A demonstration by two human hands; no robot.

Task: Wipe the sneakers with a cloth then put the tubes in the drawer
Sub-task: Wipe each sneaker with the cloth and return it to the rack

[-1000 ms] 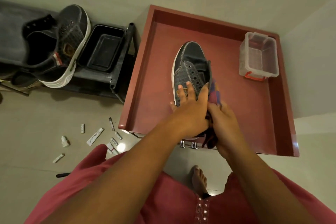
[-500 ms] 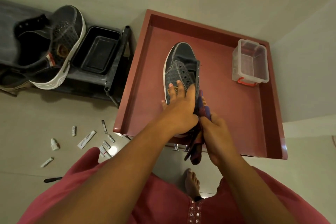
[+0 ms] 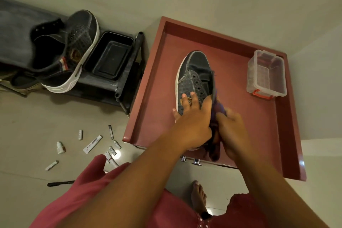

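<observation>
While the left hand (image 3: 192, 126) lies over the near half of the sneaker (image 3: 194, 79), fingers spread and curled round its upper and side, the right hand (image 3: 231, 133) grips a bunched purple cloth (image 3: 215, 129) against the shoe's right flank. Cloth partly motion-blurred; its loose end hangs down between the two hands, over the front edge of the drawer (image 3: 151, 98).

Sneaker: dark grey, white sole, eyelets without laces, toe pointing away from the person. It rests on the floor of the pulled-out reddish drawer, near the middle. A clear plastic bin (image 3: 266, 76) with red clips stands in the drawer's far right corner, well apart from the shoe.

Left of the drawer, a dark shoe rack (image 3: 127, 72) carries the second sneaker (image 3: 74, 52), tilted on its side with the sole turned toward the drawer, and just beside it a black plastic tray (image 3: 109, 55).

Tubes (image 3: 92, 144) lie scattered on the tiled floor (image 3: 27, 131), near the drawer's front left corner: several small white ones, one longer, plus a small white dropper bottle (image 3: 60, 147). A thin black stick-like object (image 3: 59, 183) lies nearer the person; cannot tell what it is.

Pink garment (image 3: 77, 190) fills the lower frame; a bare foot (image 3: 199, 196) shows on the floor below the drawer front.
</observation>
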